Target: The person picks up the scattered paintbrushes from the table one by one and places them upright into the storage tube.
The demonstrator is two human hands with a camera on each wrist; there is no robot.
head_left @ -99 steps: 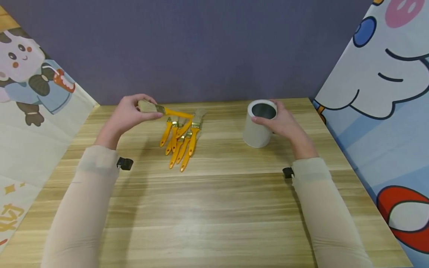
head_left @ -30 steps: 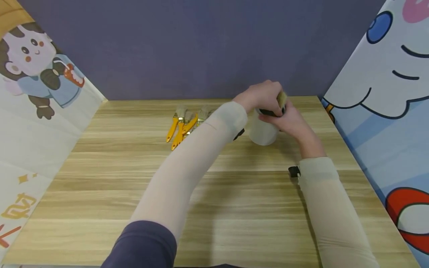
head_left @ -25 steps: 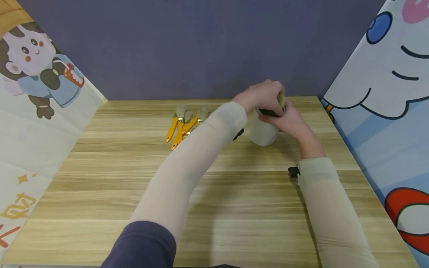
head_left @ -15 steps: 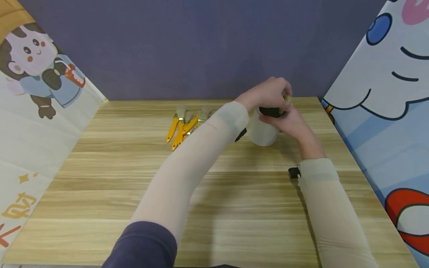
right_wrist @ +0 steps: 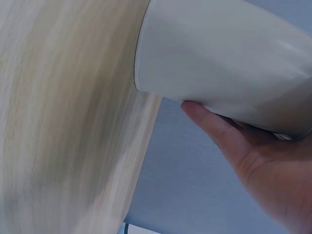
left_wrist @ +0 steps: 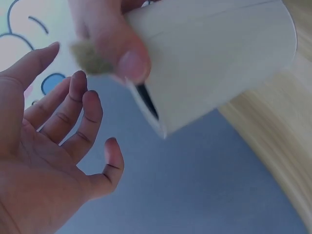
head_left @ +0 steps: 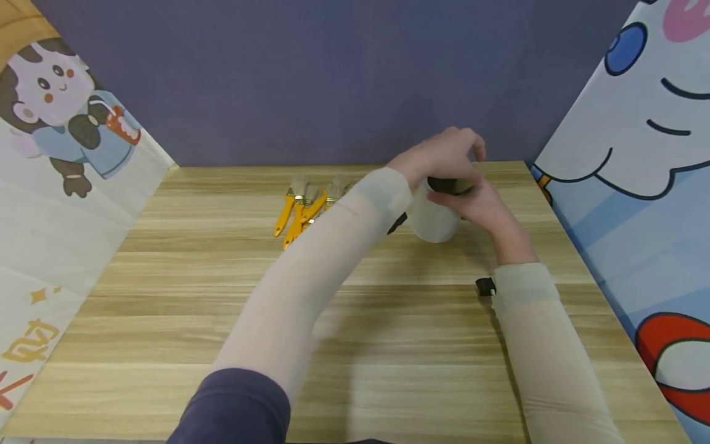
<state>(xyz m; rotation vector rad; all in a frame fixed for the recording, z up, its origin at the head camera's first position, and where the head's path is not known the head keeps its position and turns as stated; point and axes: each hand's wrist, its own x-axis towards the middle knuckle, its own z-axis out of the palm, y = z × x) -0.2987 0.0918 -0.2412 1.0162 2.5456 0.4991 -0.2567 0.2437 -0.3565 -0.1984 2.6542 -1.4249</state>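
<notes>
My right hand [head_left: 479, 200] grips a white cylindrical cup [head_left: 432, 222] by its rim, thumb over the near edge. The cup stands upright on the wooden table. In the left wrist view, the tan bristles of a paintbrush [left_wrist: 90, 59] stick out at the cup's mouth, beside the right thumb. The brush's handle is hidden in the cup. Over the opening, my left hand [head_left: 444, 154] has its fingers spread and loosely bent, apart from the bristles. Several yellow-handled paintbrushes [head_left: 285, 216] lie in a pile at the left, partly covered by the left sleeve.
A dark purple-grey panel [head_left: 333, 80] rises behind the table [head_left: 166, 308]. White panels with cartoon prints flank both sides. The left forearm crosses the table's middle. A small black camera [head_left: 485, 287] sits at the right cuff.
The left hand took a paintbrush from the pile rightward to the cup, lowered it handle-first, and let go. The right hand has kept its grip on the cup.
</notes>
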